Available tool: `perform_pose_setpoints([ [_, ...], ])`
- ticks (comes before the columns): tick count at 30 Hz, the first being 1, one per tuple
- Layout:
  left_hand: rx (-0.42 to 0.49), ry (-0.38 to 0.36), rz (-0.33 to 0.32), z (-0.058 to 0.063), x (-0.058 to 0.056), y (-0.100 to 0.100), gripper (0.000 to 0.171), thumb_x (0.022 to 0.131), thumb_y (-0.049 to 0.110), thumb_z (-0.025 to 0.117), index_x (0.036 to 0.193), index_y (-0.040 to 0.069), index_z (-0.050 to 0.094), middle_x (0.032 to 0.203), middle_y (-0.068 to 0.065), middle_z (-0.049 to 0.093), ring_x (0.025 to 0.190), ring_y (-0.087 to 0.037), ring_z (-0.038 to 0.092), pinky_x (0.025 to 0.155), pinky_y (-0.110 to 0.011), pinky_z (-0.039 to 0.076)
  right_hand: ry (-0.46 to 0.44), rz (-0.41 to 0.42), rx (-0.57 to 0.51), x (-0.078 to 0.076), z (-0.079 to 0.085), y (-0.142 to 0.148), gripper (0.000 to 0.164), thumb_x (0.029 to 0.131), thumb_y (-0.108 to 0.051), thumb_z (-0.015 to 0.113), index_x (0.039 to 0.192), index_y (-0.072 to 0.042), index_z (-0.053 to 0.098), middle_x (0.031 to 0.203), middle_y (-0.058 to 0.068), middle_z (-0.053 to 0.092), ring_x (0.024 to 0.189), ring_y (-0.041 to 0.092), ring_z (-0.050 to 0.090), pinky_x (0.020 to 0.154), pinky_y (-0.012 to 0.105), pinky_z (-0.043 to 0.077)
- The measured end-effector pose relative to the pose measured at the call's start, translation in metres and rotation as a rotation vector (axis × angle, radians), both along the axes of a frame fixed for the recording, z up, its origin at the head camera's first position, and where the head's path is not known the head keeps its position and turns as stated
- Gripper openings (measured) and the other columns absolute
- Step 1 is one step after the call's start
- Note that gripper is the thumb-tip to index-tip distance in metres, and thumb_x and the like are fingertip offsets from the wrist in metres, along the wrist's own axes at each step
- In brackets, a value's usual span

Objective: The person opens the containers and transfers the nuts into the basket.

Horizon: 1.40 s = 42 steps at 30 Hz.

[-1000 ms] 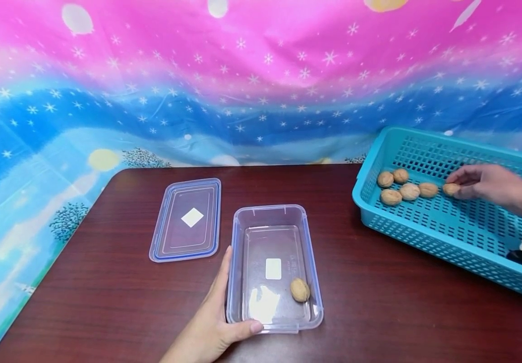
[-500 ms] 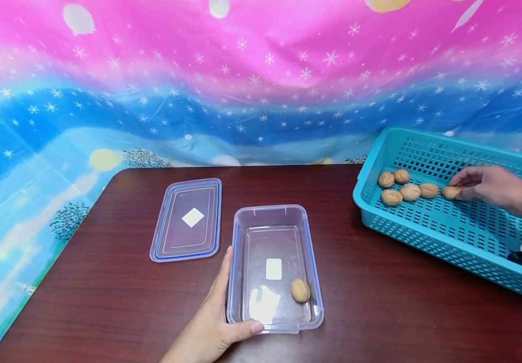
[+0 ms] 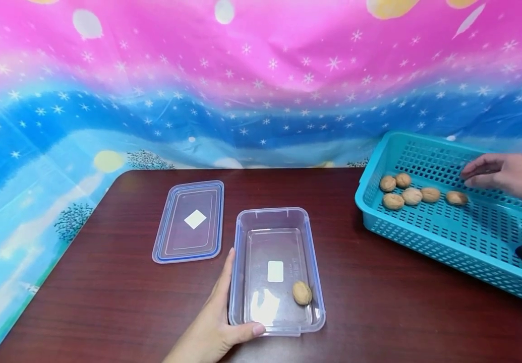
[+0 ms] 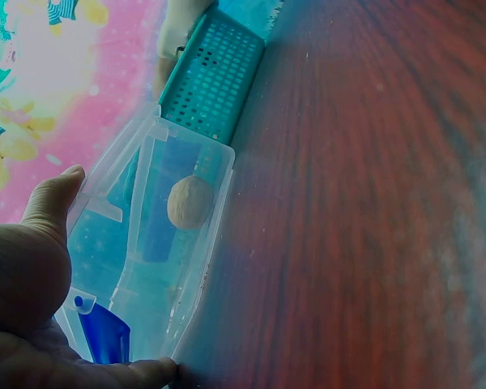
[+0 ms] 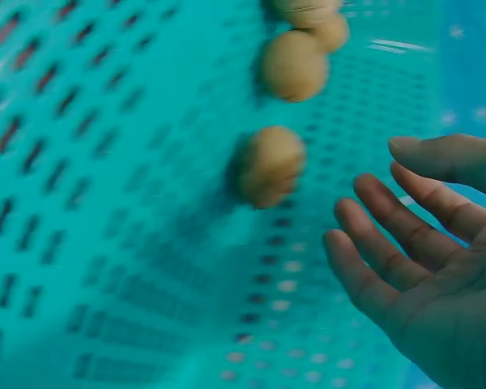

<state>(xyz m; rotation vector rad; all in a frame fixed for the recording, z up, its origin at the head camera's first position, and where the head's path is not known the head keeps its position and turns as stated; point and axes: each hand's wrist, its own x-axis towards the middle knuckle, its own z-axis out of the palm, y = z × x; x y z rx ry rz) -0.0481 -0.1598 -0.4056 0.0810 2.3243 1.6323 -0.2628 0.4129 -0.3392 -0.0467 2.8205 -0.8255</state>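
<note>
My left hand [image 3: 222,315] grips the near left corner of a clear plastic food container [image 3: 274,222], thumb over the front rim and fingers along the left wall. One walnut [image 3: 302,293] lies inside it, near the right wall. Over the teal basket [image 3: 424,242] hangs my right hand [image 3: 515,176], holding nothing; in the right wrist view its fingers [image 5: 381,255] are loosely spread. The nearest walnut [image 3: 457,198] sits on the basket floor just left of that hand, apart from the fingertips. Several more walnuts [image 3: 412,196] cluster at the basket's left end.
A clear lid [image 3: 188,222] with a blue seal and a white diamond label lies left of the container on the dark wooden table [image 3: 106,302]. Behind the table hangs a pink and blue snowflake cloth [image 3: 261,91].
My right hand has let go of the walnut at the right end of the row and risen up and to the right. That walnut stays in the basket. The left hand keeps its hold.
</note>
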Motion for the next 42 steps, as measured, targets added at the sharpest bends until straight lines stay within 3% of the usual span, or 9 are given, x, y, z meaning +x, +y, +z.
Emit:
perform_pose_setpoints([
  [2, -0.005, 0.002, -0.004, 0.001, 0.000, 0.000, 0.133, 0.076, 0.032, 0.094, 0.167, 0.045, -0.001, 0.177, 0.005, 0.004, 0.160, -0.024, 0.015, 0.119, -0.013, 0.014, 0.016, 0.005, 0.002, 0.000, 0.010, -0.006, 0.044, 0.107, -0.012, 0.056, 0.140, 0.015, 0.044, 0.127, 0.037, 0.061, 0.079, -0.019, 0.047, 0.098, 0.067, 0.042],
  [6, -0.019, 0.002, -0.005, 0.001, 0.001, -0.001, 0.132, 0.077, 0.032, 0.094, 0.167, 0.045, -0.001, 0.177, 0.004, 0.004, 0.159, -0.024, 0.016, 0.120, -0.017, 0.016, 0.048, 0.026, 0.036, 0.004, 0.030, -0.028, 0.048, 0.108, -0.024, 0.058, 0.142, 0.009, 0.049, 0.133, 0.035, 0.061, 0.100, 0.006, 0.062, 0.100, 0.068, 0.041],
  [8, -0.018, 0.002, -0.005, 0.001, 0.001, -0.001, 0.132, 0.077, 0.032, 0.094, 0.167, 0.045, -0.001, 0.177, 0.004, 0.004, 0.159, -0.024, 0.016, 0.120, -0.017, 0.017, 0.070, 0.052, 0.056, 0.008, 0.040, -0.042, 0.047, 0.108, -0.026, 0.058, 0.141, 0.007, 0.052, 0.135, 0.035, 0.060, 0.101, 0.006, 0.063, 0.099, 0.066, 0.042],
  [13, -0.011, 0.001, -0.001, 0.002, 0.001, 0.000, 0.132, 0.076, 0.032, 0.094, 0.168, 0.044, 0.000, 0.177, 0.005, 0.005, 0.159, -0.024, 0.017, 0.119, -0.015, 0.016, 0.141, 0.102, 0.050, 0.022, 0.060, -0.081, 0.041, 0.106, -0.028, 0.062, 0.138, -0.002, 0.060, 0.136, 0.028, 0.063, 0.091, -0.018, 0.049, 0.097, 0.063, 0.044],
  [17, -0.004, -0.001, 0.000, 0.002, 0.001, 0.001, 0.133, 0.076, 0.031, 0.094, 0.168, 0.043, 0.000, 0.177, 0.004, 0.006, 0.158, -0.024, 0.017, 0.118, -0.014, 0.016, 0.173, 0.145, 0.023, 0.035, 0.068, -0.109, 0.036, 0.104, -0.030, 0.067, 0.134, -0.010, 0.065, 0.136, 0.019, 0.066, 0.104, -0.009, 0.051, 0.095, 0.061, 0.047],
  [20, 0.000, -0.010, 0.003, 0.002, 0.001, 0.001, 0.133, 0.076, 0.032, 0.095, 0.167, 0.045, 0.000, 0.177, 0.005, 0.005, 0.159, -0.023, 0.016, 0.121, -0.017, 0.016, 0.193, 0.171, 0.030, 0.043, 0.072, -0.127, 0.031, 0.101, -0.025, 0.071, 0.131, -0.017, 0.069, 0.132, 0.011, 0.069, 0.104, -0.009, 0.055, 0.089, 0.046, 0.053],
  [26, -0.001, -0.014, 0.010, 0.003, 0.001, 0.002, 0.133, 0.075, 0.032, 0.095, 0.167, 0.045, 0.000, 0.177, 0.006, 0.005, 0.159, -0.023, 0.016, 0.121, -0.019, 0.016, 0.176, 0.262, -0.027, 0.058, 0.081, -0.157, 0.033, 0.099, -0.021, 0.074, 0.131, -0.022, 0.069, 0.131, 0.005, 0.069, 0.119, 0.026, 0.064, 0.076, 0.029, 0.052],
  [35, -0.010, -0.006, 0.001, 0.003, 0.000, 0.001, 0.133, 0.076, 0.033, 0.094, 0.168, 0.043, -0.001, 0.177, 0.005, 0.005, 0.159, -0.023, 0.015, 0.122, -0.020, 0.014, 0.082, 0.566, -0.117, 0.068, 0.085, -0.203, 0.035, 0.094, -0.025, 0.080, 0.126, -0.036, 0.071, 0.135, -0.007, 0.066, 0.123, 0.023, 0.063, 0.088, 0.032, 0.059],
  [42, -0.004, 0.007, 0.002, 0.002, 0.000, 0.001, 0.134, 0.075, 0.031, 0.095, 0.169, 0.041, 0.000, 0.177, 0.003, 0.007, 0.158, -0.025, 0.017, 0.121, -0.017, 0.015, -0.029, 0.877, -0.176, 0.061, 0.083, -0.245, 0.028, 0.094, -0.022, 0.079, 0.121, -0.027, 0.074, 0.127, -0.008, 0.071, 0.122, 0.017, 0.064, 0.103, 0.036, 0.056],
])
